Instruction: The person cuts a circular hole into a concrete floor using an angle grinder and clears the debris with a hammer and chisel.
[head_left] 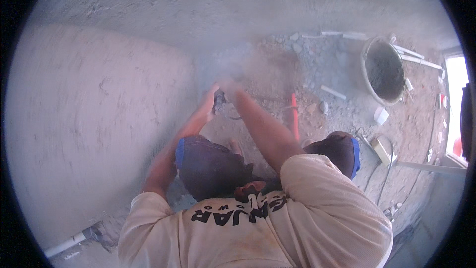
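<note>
Low in the corner by the walls, my left hand (211, 101) is closed around a dark, corded-looking power tool (218, 103), whose exact kind dust and hands hide. Beside it my right hand (231, 88) reaches to the tool's far end, its fingers lost in the haze. Pale dust (225, 64) hangs thickly just beyond both hands and covers the working end. A short dark curve like a cable (235, 117) shows near the tool. My knees are bent on either side of my right forearm.
Bare plastered wall (94, 119) rises at the left. An orange-red pipe (295, 119) stands right of my forearm. Farther right are a bucket (366, 72) of grey material, a white cup (381, 115), a pale socket block (383, 151) with cables, white pipe pieces (333, 92) and rubble (297, 47).
</note>
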Tool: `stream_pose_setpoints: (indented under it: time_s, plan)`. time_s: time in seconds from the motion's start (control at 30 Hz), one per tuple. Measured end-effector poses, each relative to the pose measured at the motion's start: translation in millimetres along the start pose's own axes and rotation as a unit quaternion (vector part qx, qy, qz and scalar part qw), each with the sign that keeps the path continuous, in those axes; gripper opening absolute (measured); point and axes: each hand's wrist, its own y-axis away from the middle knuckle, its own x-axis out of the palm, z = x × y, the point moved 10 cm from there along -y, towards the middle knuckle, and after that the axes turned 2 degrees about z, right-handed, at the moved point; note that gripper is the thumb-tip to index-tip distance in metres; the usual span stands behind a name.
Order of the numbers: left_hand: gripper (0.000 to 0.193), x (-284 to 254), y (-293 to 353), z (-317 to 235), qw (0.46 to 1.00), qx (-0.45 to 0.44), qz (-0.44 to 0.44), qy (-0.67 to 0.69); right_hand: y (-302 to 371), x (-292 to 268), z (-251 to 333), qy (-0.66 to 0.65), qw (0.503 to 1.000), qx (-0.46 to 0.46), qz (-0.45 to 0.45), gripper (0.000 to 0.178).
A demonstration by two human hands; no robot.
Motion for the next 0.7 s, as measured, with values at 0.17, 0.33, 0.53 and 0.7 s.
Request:
stream_pose_setpoints:
  time_s: [0.17,0.33,0.53,0.7]
  plan:
    - [0.036,-4,19,-1,1.000,0.010,-0.003,0.023,24,30,6,-0.199,0.978,0.038,0.055,0.024]
    - [0.041,-12,54,2,0.989,0.024,0.013,0.142,98,59,33,-0.307,0.941,0.066,0.123,0.024]
    - [0.041,16,78,-16,0.960,0.042,0.196,0.197,91,48,40,-0.389,0.914,0.016,0.111,0.027]
    - [0.044,9,85,-2,0.972,0.046,0.173,0.152,94,38,43,-0.293,0.953,0.011,0.076,0.023]
